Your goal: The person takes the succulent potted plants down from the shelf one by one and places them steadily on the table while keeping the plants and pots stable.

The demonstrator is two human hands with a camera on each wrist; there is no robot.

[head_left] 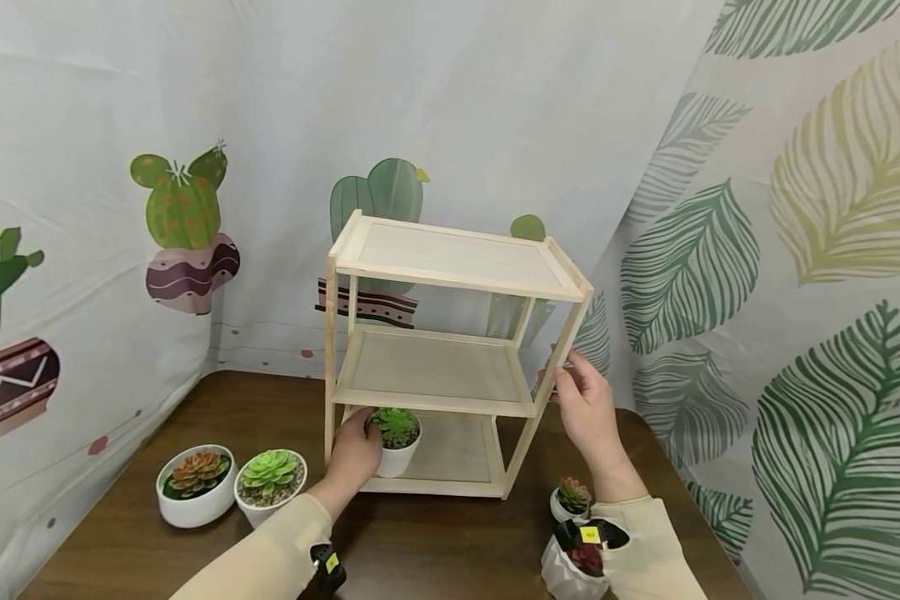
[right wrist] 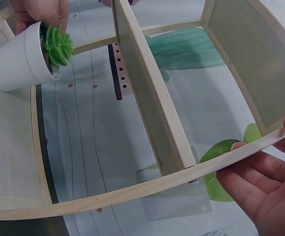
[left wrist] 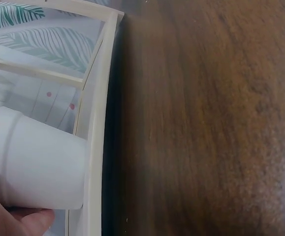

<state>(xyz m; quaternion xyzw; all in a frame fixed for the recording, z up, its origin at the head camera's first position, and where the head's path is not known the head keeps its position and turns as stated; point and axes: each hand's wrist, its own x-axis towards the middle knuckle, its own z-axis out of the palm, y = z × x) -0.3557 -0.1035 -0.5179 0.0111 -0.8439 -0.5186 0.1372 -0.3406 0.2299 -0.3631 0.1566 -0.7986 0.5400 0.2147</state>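
Note:
A three-tier wooden shelf rack [head_left: 457, 260] stands on the table. My left hand [head_left: 354, 458] holds a white potted succulent [head_left: 396, 461] with bright green leaves at the left end of the bottom tier. In the left wrist view, fingers touch the side of the white pot [left wrist: 44, 162], whose base is at the bottom board. With my right hand [head_left: 587, 408] I grip the rack's right front post, near the middle tier. The right wrist view has the thumb on one side of that post [right wrist: 132, 189] and fingers on the other.
At left on the table [head_left: 435, 550] are an orange succulent in a white bowl [head_left: 195, 508] and a green succulent [head_left: 270, 471] in a white pot. Near my right forearm stand a small potted succulent [head_left: 572, 496] and a dark red one in a white pot [head_left: 570, 575]. Printed curtains hang behind.

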